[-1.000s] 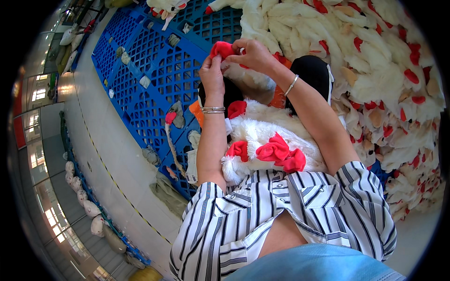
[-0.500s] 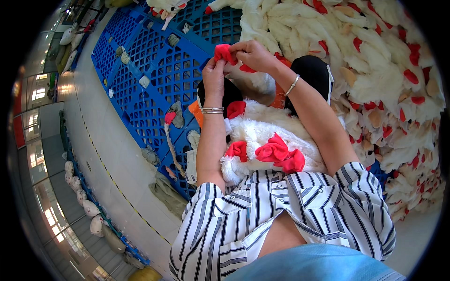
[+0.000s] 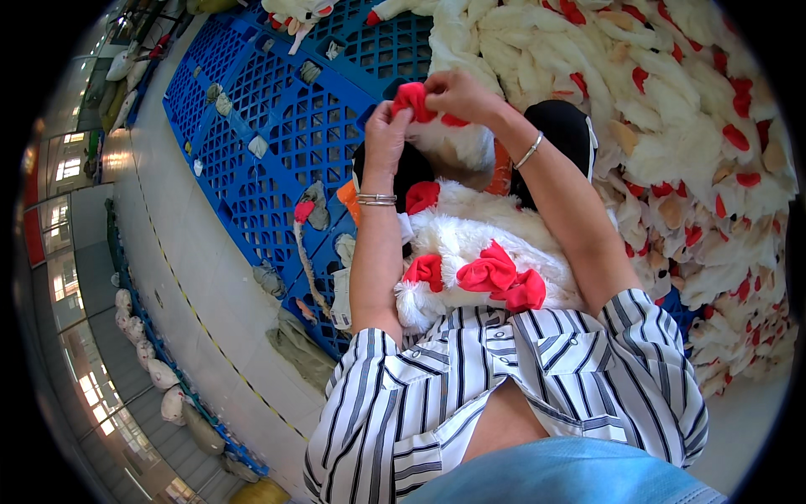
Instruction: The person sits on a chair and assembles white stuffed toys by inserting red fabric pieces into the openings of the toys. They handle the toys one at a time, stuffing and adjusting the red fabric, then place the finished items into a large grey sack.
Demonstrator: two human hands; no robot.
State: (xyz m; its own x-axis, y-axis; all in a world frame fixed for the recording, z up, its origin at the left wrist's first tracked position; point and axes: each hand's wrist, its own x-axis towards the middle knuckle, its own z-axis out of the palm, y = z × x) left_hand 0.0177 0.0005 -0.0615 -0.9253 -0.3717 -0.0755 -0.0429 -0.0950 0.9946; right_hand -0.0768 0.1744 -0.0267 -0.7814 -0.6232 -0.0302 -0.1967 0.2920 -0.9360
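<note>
Between my two hands is a red fabric piece [image 3: 409, 97] of a white plush skin [image 3: 470, 144], which hangs below my fingers over an orange surface. My left hand [image 3: 387, 139] pinches its left side between thumb and fingers. On the other side, my right hand [image 3: 460, 94] grips its edge with bent fingertips. More white fluffy plush skins [image 3: 495, 231] lie bunched on my lap. Several red fabric parts [image 3: 487, 269] stick out of them. The exact spot under my right fingertips is hidden.
A large heap of white plush skins with red parts [image 3: 672, 109] covers the right side. Blue plastic pallets [image 3: 277, 118] with fabric scraps lie ahead and left. Beyond them runs a pale floor [image 3: 189, 252] with a striped line. White sacks [image 3: 143, 336] line the far left.
Both hands have shifted slightly, the right one a little to the right. The red piece has turned and spread, and the white plush below it has lifted into fuller view.
</note>
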